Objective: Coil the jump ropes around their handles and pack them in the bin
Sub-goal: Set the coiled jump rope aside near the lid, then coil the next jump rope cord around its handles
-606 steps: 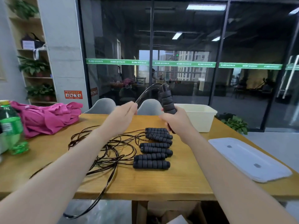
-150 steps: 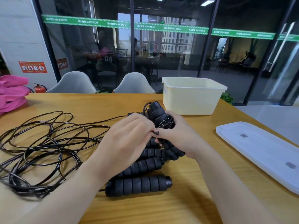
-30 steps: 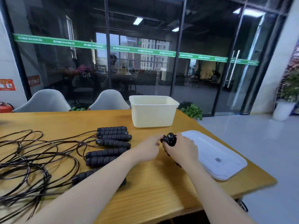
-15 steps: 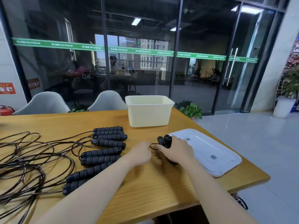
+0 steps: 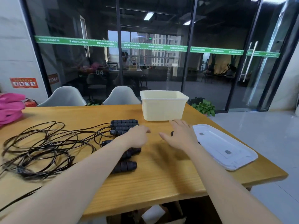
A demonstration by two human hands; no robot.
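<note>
- Hands over the wooden worktop (image 5: 161, 175): left hand (image 5: 137, 137) with fingers loosely bent, holding nothing, hovering above the row of black ribbed foam handles (image 5: 124, 123); likely placed to take the next pair.
- Right hand (image 5: 181, 136) flat, fingers straight, spread over a small dark bundle (image 5: 172, 133) of which only a tip shows past the palm; probably a coiled rope, though mostly hidden. Contact between palm and bundle cannot be told.
- Bundle just in front of the cream rectangular plastic bin (image 5: 163, 109), not yet in it; bin interior out of sight.
- Flat white plastic lid (image 5: 223, 146) parked at the right edge, clear of the bin mouth, leaving the opening free for packing.
- Handles laid side by side, parallel, segmented and matte, soft-looking for grip; some covered by the left forearm.
- Thin glossy black cords (image 5: 40, 143) sprawled in loose overlapping loops to the left, springy and tangle-prone; sorting one cord out probably needed before winding.
- Pink folded cloth (image 5: 9, 109) at the far left edge, well apart from the work.
</note>
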